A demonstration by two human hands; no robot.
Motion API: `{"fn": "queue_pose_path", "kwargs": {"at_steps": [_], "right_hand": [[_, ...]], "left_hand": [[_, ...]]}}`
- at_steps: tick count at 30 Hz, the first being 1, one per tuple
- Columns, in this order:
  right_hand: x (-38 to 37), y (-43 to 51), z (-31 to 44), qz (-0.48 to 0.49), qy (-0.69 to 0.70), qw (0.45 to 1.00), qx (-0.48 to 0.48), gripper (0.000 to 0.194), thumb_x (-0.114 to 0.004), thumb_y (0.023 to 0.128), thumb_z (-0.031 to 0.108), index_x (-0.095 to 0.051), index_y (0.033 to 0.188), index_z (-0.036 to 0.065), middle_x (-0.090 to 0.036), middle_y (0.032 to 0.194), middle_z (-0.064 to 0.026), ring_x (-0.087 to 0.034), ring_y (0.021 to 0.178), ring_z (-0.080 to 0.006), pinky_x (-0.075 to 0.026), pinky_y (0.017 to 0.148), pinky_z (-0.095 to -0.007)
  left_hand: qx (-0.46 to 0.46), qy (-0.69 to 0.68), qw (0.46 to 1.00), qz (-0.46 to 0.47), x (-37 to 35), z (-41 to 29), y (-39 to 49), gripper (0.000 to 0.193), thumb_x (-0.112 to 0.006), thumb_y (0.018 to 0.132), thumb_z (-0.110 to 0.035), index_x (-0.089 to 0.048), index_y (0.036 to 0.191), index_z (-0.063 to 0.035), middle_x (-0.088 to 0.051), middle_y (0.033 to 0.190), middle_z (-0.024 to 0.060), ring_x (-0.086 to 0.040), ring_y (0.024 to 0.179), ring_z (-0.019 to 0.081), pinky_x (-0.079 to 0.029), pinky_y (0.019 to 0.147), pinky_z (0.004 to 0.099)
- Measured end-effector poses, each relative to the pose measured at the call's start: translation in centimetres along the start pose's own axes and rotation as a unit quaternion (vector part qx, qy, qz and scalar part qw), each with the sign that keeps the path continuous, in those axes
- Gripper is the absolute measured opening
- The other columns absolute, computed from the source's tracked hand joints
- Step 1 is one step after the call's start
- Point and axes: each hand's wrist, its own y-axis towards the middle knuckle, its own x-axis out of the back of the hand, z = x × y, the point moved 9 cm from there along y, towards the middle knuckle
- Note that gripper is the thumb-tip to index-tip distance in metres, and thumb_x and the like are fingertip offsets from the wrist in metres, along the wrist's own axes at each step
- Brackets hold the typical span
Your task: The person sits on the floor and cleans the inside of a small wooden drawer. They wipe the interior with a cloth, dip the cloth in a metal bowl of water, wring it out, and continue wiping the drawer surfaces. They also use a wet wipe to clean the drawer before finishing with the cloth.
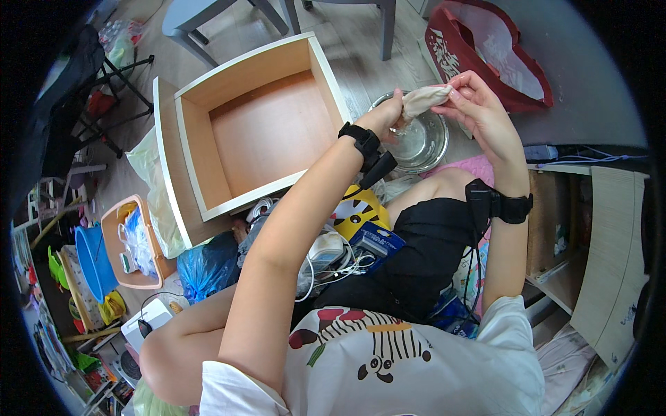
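A bunched off-white cloth is stretched between my two hands above a round metal basin on the floor. My left hand grips its left end over the basin's rim. At its other end, the fingers of my right hand pinch the cloth. The basin seems to hold some water. To the left, a wooden drawer lies with its open side up, its inside bare. Black straps with small devices circle both wrists. Cables, a white adapter and a blue battery tester pack rest near my lap.
A red bag stands beyond my right hand. Grey chair legs are behind the basin. Left of me are a blue plastic bag, a peach-coloured bin and a blue bucket. An open cabinet is at the right.
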Motion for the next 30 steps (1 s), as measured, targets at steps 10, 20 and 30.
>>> {"fn": "queue_pose_path", "kwargs": {"at_steps": [10,20,30], "right_hand": [[3.7,1.1,-13.1,-0.213,0.005,0.962,-0.170,0.024,-0.061,0.088,0.034,-0.061,0.101,0.014,-0.061,0.101,-0.0022,-0.053,0.091,-0.0169,-0.040,0.089,-0.0347],[1.0,3.5,-21.7,-0.112,0.415,0.854,-0.292,0.031,-0.057,0.090,0.037,-0.064,0.102,0.009,-0.066,0.107,-0.0115,-0.061,0.100,-0.0267,-0.048,0.089,-0.0456],[3.1,2.3,-23.9,-0.157,0.367,0.873,-0.281,0.020,-0.061,0.089,0.016,-0.060,0.105,0.003,-0.064,0.100,-0.0110,-0.063,0.091,-0.0240,-0.053,0.082,-0.0393]], "left_hand": [[-0.066,-0.135,0.989,-0.015,-0.1,0.2,2.5,0.028,-0.035,0.098,-0.016,-0.055,0.113,-0.0026,-0.063,0.103,0.0120,-0.063,0.086,0.0223,-0.054,0.079,0.0393],[-0.237,0.629,0.729,-0.130,-1.9,-3.4,0.4,0.029,-0.048,0.090,-0.023,-0.068,0.104,-0.0074,-0.065,0.096,0.0195,-0.058,0.102,0.0327,-0.046,0.088,0.0437],[-0.145,0.360,0.900,-0.196,1.8,-3.5,-1.3,0.033,-0.061,0.080,-0.017,-0.063,0.106,0.0028,-0.060,0.109,0.0280,-0.063,0.097,0.0374,-0.050,0.087,0.0374]]}}
